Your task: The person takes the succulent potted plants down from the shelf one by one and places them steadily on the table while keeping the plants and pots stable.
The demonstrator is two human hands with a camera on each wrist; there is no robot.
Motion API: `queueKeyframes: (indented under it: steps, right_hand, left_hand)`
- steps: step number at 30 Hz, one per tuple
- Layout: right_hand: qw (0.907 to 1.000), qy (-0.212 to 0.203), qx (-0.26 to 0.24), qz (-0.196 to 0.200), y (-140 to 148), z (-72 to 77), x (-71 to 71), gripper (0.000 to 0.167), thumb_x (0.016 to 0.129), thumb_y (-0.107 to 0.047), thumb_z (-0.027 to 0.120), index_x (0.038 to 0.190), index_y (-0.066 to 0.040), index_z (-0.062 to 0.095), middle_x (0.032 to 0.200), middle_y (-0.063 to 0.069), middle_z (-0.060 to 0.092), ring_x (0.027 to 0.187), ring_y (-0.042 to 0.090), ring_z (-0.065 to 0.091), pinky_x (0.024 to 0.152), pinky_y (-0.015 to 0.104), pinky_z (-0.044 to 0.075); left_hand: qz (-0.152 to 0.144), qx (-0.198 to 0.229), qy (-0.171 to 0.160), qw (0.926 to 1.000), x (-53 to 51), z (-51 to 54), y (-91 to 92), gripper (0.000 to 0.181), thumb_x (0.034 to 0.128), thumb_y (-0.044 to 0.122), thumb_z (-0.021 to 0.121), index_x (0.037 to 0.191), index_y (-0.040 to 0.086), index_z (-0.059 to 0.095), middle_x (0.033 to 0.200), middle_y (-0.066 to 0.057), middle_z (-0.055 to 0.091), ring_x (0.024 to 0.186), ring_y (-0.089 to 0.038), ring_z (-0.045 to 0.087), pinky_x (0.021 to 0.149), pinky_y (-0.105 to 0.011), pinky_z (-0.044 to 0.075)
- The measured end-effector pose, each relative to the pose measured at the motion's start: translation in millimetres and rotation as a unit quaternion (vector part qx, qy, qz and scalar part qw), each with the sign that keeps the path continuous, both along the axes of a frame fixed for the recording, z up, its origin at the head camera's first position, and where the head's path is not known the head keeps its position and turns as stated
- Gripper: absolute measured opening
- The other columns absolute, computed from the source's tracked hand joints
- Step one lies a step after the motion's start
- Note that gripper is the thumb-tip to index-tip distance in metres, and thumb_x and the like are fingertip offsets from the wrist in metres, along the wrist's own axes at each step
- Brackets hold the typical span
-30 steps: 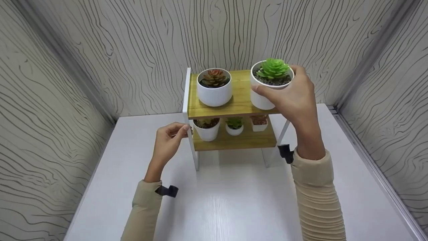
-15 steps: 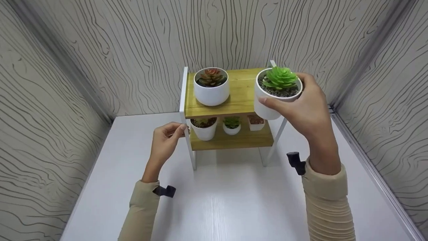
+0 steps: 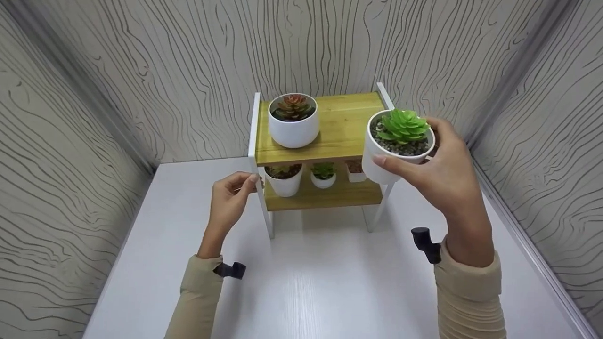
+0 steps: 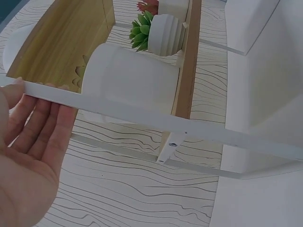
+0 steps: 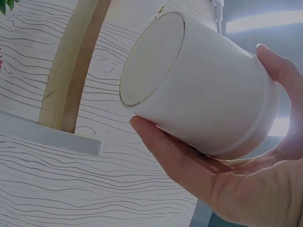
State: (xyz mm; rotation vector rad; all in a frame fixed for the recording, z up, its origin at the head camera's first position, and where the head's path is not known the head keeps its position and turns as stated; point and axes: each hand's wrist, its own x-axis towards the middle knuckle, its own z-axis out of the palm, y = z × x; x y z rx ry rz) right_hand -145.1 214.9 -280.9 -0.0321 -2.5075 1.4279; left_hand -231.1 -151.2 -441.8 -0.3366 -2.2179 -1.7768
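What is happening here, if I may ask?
A person's right hand holds a round white pot with a green succulent in the air near a two-tier yellow-brown wooden shelf. The left hand grips the shelf's white side frame. Another white pot with a reddish succulent stands on top; three potted plants stand below.

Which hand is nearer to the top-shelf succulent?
Left. The left hand holds the white frame below-left of the top-shelf succulent; the right hand holds another pot, farther right.

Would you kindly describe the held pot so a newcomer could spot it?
Find the two-tier wooden shelf and look by its front right corner. There, the right hand grips a white pot with a bright green succulent, the only pot off the shelf.
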Motion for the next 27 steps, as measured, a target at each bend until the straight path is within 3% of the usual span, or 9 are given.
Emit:
queueKeyframes:
  steps: [7, 14, 27]
  right_hand:
    - [0.9999, 0.004, -0.004, 0.013, 3.9, -10.5, 5.5, 0.097, 0.078, -0.032, 0.096, 0.155, -0.006, 0.042, 0.143, 0.010, 0.057, 0.129, 0.025, 0.057, 0.089, 0.009, 0.047]
    - [0.9998, 0.002, -0.011, 0.017, 8.2, -18.8, 10.8, 0.097, 0.077, -0.026, 0.096, 0.155, -0.006, 0.042, 0.143, 0.011, 0.057, 0.129, 0.027, 0.056, 0.088, 0.008, 0.048]
    - [0.9992, -0.009, -0.018, 0.033, 19.0, -41.5, 12.1, 0.087, 0.079, -0.018, 0.094, 0.151, -0.010, 0.046, 0.139, 0.005, 0.058, 0.120, 0.013, 0.058, 0.086, 0.013, 0.054]
  left_hand:
    - [0.000, -0.005, 0.006, 1.0000, 1.1, -0.5, -0.7, 0.015, 0.1023, 0.010, 0.069, 0.101, 0.000, 0.079, 0.101, -0.018, 0.078, 0.087, -0.010, 0.077, 0.083, -0.028, 0.064]
    - [-0.003, -0.009, 0.017, 0.9998, 0.5, 0.8, 1.7, 0.016, 0.1027, 0.011, 0.068, 0.102, -0.001, 0.078, 0.101, -0.018, 0.078, 0.088, -0.008, 0.076, 0.084, -0.027, 0.064]
    - [0.001, -0.001, 0.021, 0.9998, 0.6, -2.6, 1.4, 0.016, 0.1029, 0.012, 0.068, 0.101, 0.000, 0.079, 0.099, -0.016, 0.078, 0.087, -0.009, 0.077, 0.084, -0.028, 0.064]
